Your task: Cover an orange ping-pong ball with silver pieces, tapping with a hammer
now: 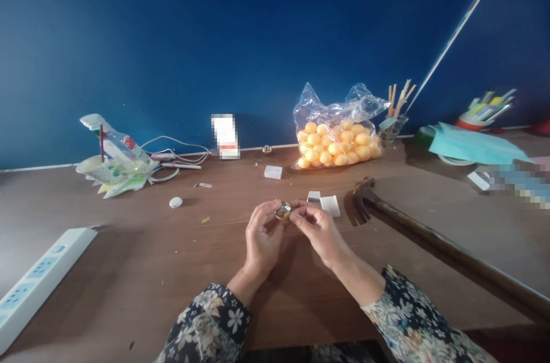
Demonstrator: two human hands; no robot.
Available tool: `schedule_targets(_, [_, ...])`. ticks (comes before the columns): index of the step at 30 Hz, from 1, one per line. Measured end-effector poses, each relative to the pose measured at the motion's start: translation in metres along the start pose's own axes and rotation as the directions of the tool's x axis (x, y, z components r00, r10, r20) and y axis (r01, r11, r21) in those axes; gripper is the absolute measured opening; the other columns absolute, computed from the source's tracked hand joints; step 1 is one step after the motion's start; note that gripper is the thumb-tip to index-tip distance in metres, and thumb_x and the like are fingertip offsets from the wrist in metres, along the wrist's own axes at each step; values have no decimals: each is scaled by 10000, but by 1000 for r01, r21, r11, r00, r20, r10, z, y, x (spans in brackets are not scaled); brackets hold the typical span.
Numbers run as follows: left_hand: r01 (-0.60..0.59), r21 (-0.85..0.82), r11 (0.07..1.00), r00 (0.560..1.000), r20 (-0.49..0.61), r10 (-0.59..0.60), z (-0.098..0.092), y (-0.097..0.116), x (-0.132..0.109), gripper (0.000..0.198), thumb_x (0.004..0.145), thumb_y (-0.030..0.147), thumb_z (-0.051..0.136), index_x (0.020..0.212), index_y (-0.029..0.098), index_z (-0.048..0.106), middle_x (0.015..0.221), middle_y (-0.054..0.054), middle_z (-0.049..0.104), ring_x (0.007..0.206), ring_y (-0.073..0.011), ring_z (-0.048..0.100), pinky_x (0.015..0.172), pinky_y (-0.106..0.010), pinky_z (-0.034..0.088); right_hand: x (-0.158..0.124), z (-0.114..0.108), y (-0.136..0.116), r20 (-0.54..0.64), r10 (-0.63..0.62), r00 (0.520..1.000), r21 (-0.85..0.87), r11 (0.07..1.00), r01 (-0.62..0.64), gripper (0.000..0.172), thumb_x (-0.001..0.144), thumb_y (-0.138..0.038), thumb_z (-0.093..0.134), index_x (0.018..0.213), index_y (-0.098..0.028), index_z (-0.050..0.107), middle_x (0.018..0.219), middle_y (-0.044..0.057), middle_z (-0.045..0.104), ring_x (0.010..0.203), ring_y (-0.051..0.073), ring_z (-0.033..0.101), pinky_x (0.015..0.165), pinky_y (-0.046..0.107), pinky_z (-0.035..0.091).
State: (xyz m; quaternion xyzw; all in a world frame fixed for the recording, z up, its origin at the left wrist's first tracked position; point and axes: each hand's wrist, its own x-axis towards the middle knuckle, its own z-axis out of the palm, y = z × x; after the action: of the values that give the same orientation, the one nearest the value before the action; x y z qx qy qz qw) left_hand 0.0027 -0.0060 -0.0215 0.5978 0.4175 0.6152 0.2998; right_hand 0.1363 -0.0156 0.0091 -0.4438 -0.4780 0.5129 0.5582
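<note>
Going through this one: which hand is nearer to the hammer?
The right. The right hand is just left of the hammer; the left hand is farther left, across the small shiny round piece both hold.

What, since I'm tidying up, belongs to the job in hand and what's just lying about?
Job in hand:
shiny round metal piece
left hand and right hand, both holding it

Apparently lying about:
hammer
power strip
bag of yellow balls
teal sheet
</note>
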Motion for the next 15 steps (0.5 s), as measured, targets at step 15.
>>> schedule_targets(15, [-4,20,1000,1000,31,3,-2,1,0,260,765,217,663,1023,202,640,1129,-112,628,1062,-227,625,845,-367,571,1,2,-4,17,36,999,61,997,-37,243,734,-380,702,642,-171,621,1015,70,682,927,204,600,837,320,447])
